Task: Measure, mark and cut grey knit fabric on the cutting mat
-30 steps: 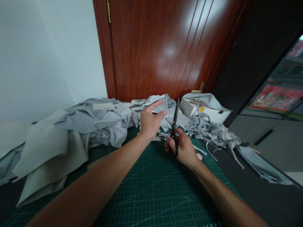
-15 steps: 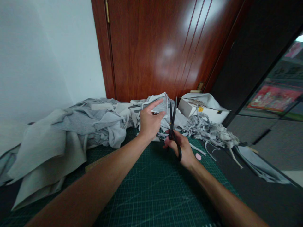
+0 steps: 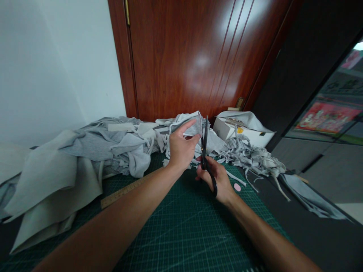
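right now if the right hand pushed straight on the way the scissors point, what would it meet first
The right hand aims the scissors up and away. First in line is the grey fabric piece held by the left hand, the blades right at its edge; depth is hard to judge.

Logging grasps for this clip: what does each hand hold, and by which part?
The left hand pinches a small grey fabric piece by its lower edge. The right hand holds black scissors by the handle loops, blades pointing up beside the fabric's right edge.
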`<state>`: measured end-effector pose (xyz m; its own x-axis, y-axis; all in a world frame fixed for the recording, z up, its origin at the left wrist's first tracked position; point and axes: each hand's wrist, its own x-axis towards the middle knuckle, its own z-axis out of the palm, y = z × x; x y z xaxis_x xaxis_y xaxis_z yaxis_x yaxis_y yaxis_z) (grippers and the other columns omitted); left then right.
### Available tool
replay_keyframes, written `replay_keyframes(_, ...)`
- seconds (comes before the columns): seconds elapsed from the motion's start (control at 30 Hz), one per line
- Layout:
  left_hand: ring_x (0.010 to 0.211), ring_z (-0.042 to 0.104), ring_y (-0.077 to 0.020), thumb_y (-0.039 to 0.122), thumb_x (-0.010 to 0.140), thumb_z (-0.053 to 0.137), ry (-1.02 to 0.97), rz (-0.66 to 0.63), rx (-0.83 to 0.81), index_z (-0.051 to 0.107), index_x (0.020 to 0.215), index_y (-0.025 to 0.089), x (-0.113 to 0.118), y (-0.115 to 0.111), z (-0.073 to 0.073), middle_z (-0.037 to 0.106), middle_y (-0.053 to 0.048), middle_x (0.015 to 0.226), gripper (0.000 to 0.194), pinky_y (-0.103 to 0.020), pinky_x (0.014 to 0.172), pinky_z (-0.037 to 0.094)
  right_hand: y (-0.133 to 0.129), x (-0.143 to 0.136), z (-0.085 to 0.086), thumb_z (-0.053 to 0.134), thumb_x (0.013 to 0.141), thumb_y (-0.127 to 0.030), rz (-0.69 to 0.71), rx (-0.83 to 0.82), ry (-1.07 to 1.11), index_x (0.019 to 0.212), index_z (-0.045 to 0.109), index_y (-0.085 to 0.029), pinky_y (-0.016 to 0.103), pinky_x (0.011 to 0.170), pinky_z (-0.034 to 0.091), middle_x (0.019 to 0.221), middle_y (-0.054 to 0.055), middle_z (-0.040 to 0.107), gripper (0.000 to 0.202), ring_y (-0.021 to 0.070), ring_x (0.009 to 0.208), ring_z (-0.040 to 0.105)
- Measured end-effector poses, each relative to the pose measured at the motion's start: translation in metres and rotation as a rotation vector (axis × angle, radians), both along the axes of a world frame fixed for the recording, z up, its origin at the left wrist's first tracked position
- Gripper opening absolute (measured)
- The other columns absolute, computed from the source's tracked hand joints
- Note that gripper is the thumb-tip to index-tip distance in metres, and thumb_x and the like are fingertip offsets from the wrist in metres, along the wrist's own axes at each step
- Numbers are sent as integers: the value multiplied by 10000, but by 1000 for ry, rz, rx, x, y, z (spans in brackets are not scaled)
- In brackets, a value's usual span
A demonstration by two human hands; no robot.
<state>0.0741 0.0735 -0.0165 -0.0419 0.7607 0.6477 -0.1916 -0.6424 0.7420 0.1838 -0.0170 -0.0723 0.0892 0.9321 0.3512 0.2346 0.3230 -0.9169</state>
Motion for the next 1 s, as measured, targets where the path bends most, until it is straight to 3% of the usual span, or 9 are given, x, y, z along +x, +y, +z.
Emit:
replay_keyframes(0.2,721,692,-142,68,775,746,11,7,-30,762,1231,259,1,-5,2,796,3,989,494,-282,689,592,1,2,-2,715,754,-386,-18,0,1,1094,631,-192,315,608,492,791,-22,607,400,165,632,601)
replay_keyframes(0.4,460,470,-81,64,779,705,35,-27,-67,740,1295,252,0,-9,4,658,71,641,550,-205,451,382,2,4,-3,706,778,-377,-17,10,5,1101,639,-189,298,594,482,771,-27,603,380,151,610,600)
replay_keyframes(0.67,484,553,-101,56,800,678,70,53,-24,742,1276,244,0,-11,3,724,57,684,515,-213,454,434,2,4,-5,710,789,-382,-24,35,-22,1100,645,-194,297,594,480,778,-23,613,369,156,614,604)
replay_keyframes(0.87,807,739,-151,38,820,669,93,92,103,732,1284,260,0,-7,0,803,-15,1108,518,-270,706,623,2,3,-6,718,796,-379,-38,38,-44,1117,653,-191,290,587,481,785,-23,620,378,157,624,605)
replay_keyframes(1.0,733,730,-137,53,823,675,76,66,88,723,1310,250,2,-7,-1,809,-22,1105,528,-261,689,611,3,4,-8,718,802,-387,-48,37,-37,1123,648,-193,288,581,485,787,-22,619,381,157,624,601)
